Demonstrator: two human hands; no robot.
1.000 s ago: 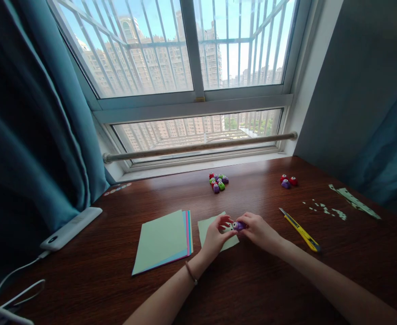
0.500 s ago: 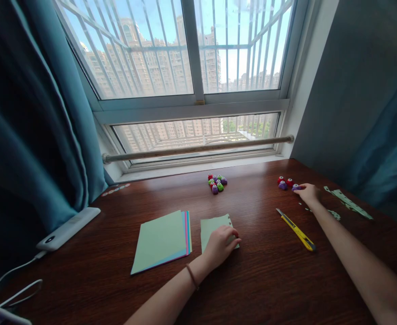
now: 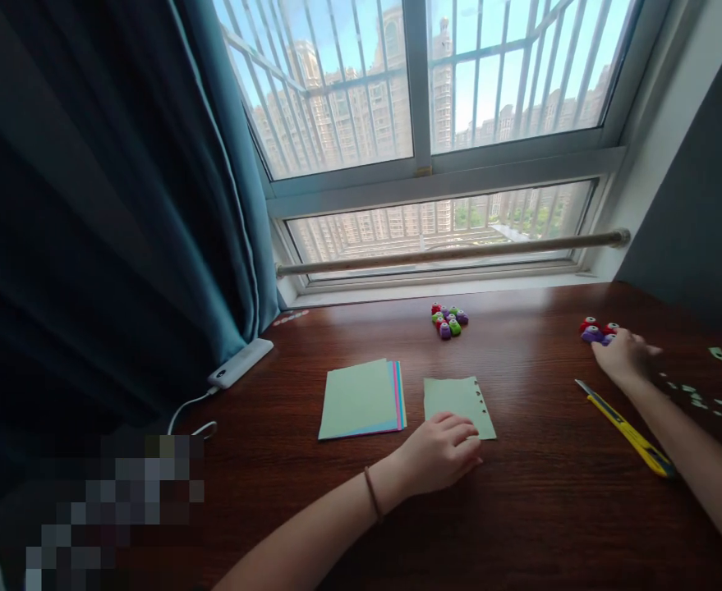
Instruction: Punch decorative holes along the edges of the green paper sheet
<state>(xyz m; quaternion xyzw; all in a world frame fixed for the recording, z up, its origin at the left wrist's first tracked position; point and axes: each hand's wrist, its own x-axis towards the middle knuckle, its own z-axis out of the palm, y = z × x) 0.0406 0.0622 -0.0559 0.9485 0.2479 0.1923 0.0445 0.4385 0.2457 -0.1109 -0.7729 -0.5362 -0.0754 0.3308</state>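
Observation:
My left hand (image 3: 445,449) lies over the lower edge of a light green sheet (image 3: 452,396), fingers stretched and loosely together. Down the sheet's right side runs a row of small notches. At the far right, my right hand (image 3: 624,359) is at a group of small red and purple toys with round eyes, partly covering them. A purple toy (image 3: 591,335) and a red toy (image 3: 588,322) show left of it. Most of its fingertips are hidden, so its grip is unclear. A yellow utility knife (image 3: 628,432) lies nearby, blade out.
Left of the sheet lies a stack of coloured paper (image 3: 361,398), green on top. Several red, green and purple toys (image 3: 450,320) cluster near the window. Paper scraps (image 3: 696,396) lie at the right. A white power strip (image 3: 241,364) with a cable sits by the curtain (image 3: 225,246).
The view has swung left, so everything sits further right in the picture. My right hand has shifted slightly left over the toys. My left hand has slid down the sheet, uncovering more of it.

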